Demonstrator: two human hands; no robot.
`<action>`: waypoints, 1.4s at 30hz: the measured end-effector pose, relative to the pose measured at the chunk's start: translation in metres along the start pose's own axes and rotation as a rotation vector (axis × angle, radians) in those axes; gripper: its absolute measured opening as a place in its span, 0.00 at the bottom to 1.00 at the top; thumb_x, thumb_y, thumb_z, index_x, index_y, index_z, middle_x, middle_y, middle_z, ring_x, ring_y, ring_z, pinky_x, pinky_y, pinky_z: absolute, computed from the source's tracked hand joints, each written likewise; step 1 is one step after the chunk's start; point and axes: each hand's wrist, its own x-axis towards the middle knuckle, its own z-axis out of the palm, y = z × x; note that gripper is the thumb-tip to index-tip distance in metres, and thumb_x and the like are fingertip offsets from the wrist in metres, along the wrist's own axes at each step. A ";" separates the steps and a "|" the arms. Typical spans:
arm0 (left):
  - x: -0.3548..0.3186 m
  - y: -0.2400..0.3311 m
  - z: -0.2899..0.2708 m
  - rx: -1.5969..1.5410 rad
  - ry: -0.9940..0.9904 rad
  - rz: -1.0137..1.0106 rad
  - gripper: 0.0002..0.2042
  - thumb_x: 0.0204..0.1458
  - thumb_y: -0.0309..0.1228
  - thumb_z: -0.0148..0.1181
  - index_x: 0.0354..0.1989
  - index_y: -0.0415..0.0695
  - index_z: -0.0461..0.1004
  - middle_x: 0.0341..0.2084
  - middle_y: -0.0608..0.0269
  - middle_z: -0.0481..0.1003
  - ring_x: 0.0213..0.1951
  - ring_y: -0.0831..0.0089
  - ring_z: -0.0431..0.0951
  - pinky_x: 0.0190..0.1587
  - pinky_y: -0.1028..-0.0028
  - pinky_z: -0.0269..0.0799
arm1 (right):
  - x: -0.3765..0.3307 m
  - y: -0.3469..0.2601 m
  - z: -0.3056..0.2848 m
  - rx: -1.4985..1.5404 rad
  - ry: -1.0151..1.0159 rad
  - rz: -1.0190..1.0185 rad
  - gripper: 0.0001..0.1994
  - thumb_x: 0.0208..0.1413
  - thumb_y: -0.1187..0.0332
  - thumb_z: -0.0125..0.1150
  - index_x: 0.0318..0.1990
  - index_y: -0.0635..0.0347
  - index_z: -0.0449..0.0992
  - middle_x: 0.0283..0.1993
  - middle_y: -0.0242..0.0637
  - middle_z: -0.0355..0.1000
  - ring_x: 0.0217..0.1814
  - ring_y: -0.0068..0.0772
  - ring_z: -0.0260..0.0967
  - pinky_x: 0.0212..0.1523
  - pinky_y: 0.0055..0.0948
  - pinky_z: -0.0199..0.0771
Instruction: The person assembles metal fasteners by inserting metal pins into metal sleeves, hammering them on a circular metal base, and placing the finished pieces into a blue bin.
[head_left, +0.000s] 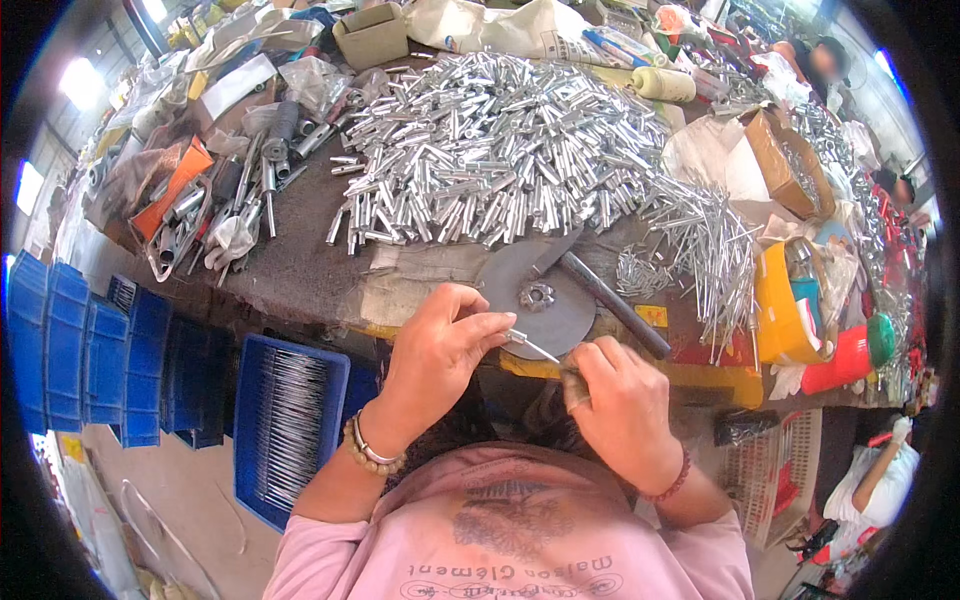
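My left hand [440, 345] pinches a short shiny metal tube [516, 337] between thumb and fingers. A thin pointed rod [541, 351] sticks out of the tube toward my right hand [625, 405]. The right fingers are curled together near the rod's tip, with something dark around or in the thumb; what they hold, if anything, is hidden. Behind both hands lies a grey round disc [515, 285] with a small ring-shaped metal piece [537, 296] at its centre. A hammer [615, 305] with a dark handle rests across the disc's right side.
A large heap of metal tubes [500, 150] covers the bench's middle, with thin rods [710, 260] heaped to its right. A blue crate [243, 420] of metal rods stands lower left beside stacked blue bins [65, 350]. A yellow container [780, 310] and red bottle [835, 362] are at right.
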 end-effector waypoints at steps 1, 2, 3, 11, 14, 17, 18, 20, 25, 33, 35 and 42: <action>-0.001 0.005 0.001 0.028 0.079 0.021 0.17 0.57 0.17 0.70 0.55 0.43 0.86 0.50 0.56 0.79 0.44 0.62 0.80 0.47 0.67 0.79 | -0.003 -0.004 0.000 0.135 -0.026 0.052 0.13 0.57 0.67 0.75 0.46 0.57 0.78 0.44 0.45 0.81 0.46 0.51 0.82 0.44 0.41 0.82; -0.003 0.008 0.003 0.056 0.157 0.042 0.17 0.55 0.16 0.71 0.53 0.42 0.86 0.49 0.56 0.80 0.44 0.61 0.80 0.45 0.68 0.78 | -0.005 -0.006 0.000 0.271 -0.053 0.104 0.12 0.58 0.69 0.74 0.46 0.59 0.78 0.37 0.45 0.81 0.38 0.54 0.82 0.40 0.44 0.81; -0.005 0.010 0.006 0.056 0.155 0.043 0.17 0.55 0.16 0.71 0.53 0.42 0.86 0.49 0.56 0.80 0.44 0.61 0.80 0.45 0.68 0.78 | -0.007 -0.005 0.001 0.272 -0.052 0.106 0.12 0.58 0.69 0.74 0.46 0.59 0.78 0.37 0.45 0.81 0.38 0.54 0.82 0.40 0.44 0.81; -0.037 0.044 0.023 -0.811 0.092 -0.628 0.26 0.75 0.30 0.55 0.79 0.45 0.60 0.39 0.58 0.84 0.28 0.81 0.79 0.29 0.80 0.76 | -0.022 -0.012 0.016 1.048 -0.353 0.400 0.12 0.64 0.73 0.70 0.52 0.64 0.78 0.30 0.39 0.77 0.29 0.24 0.72 0.33 0.29 0.75; -0.041 0.038 0.026 -0.938 0.098 -0.671 0.29 0.74 0.30 0.56 0.81 0.46 0.54 0.40 0.55 0.84 0.29 0.80 0.80 0.29 0.80 0.76 | -0.026 -0.019 0.021 1.117 -0.364 0.432 0.13 0.61 0.74 0.71 0.52 0.64 0.78 0.33 0.45 0.78 0.30 0.33 0.73 0.36 0.33 0.77; -0.044 0.035 0.023 -1.067 0.129 -0.688 0.31 0.72 0.27 0.58 0.81 0.46 0.53 0.40 0.58 0.84 0.29 0.83 0.78 0.29 0.82 0.74 | -0.025 -0.024 0.027 1.041 -0.367 0.388 0.14 0.61 0.75 0.70 0.53 0.63 0.79 0.33 0.44 0.79 0.30 0.34 0.75 0.36 0.33 0.77; -0.046 0.035 0.020 -1.100 0.153 -0.683 0.33 0.71 0.24 0.60 0.80 0.46 0.53 0.41 0.60 0.83 0.29 0.85 0.76 0.29 0.83 0.73 | -0.024 -0.027 0.029 0.979 -0.357 0.342 0.15 0.60 0.76 0.70 0.54 0.63 0.78 0.34 0.44 0.79 0.31 0.35 0.76 0.36 0.33 0.78; -0.047 0.036 0.016 -1.085 0.207 -0.690 0.33 0.69 0.24 0.62 0.79 0.46 0.54 0.40 0.59 0.83 0.27 0.85 0.75 0.28 0.83 0.71 | -0.021 -0.033 0.029 0.883 -0.293 0.229 0.16 0.60 0.76 0.70 0.54 0.63 0.78 0.34 0.43 0.79 0.31 0.35 0.78 0.36 0.33 0.78; -0.067 0.013 -0.008 -1.050 0.396 -0.659 0.31 0.65 0.22 0.65 0.74 0.45 0.59 0.39 0.59 0.82 0.26 0.85 0.72 0.26 0.83 0.67 | -0.013 -0.015 0.031 0.757 -0.164 0.095 0.13 0.58 0.79 0.70 0.50 0.65 0.80 0.40 0.44 0.83 0.35 0.32 0.83 0.38 0.32 0.81; -0.207 -0.116 -0.051 -0.482 0.910 -1.038 0.24 0.64 0.26 0.64 0.67 0.41 0.65 0.36 0.61 0.83 0.27 0.82 0.73 0.26 0.78 0.69 | -0.002 0.015 0.055 0.657 0.293 0.173 0.13 0.69 0.79 0.62 0.58 0.70 0.80 0.45 0.38 0.79 0.36 0.27 0.80 0.38 0.26 0.80; -0.244 -0.151 -0.053 -0.437 0.972 -1.102 0.24 0.64 0.25 0.64 0.67 0.40 0.65 0.35 0.61 0.83 0.27 0.81 0.74 0.27 0.77 0.69 | 0.001 0.012 0.059 0.654 0.321 0.142 0.13 0.69 0.79 0.62 0.59 0.69 0.80 0.44 0.37 0.78 0.36 0.26 0.78 0.38 0.26 0.79; -0.292 -0.247 -0.078 -0.173 1.046 -1.286 0.25 0.59 0.27 0.69 0.63 0.39 0.67 0.33 0.56 0.83 0.27 0.72 0.79 0.28 0.70 0.74 | -0.003 0.017 0.059 0.637 0.268 0.157 0.16 0.69 0.79 0.60 0.61 0.70 0.79 0.44 0.35 0.77 0.37 0.24 0.74 0.40 0.26 0.76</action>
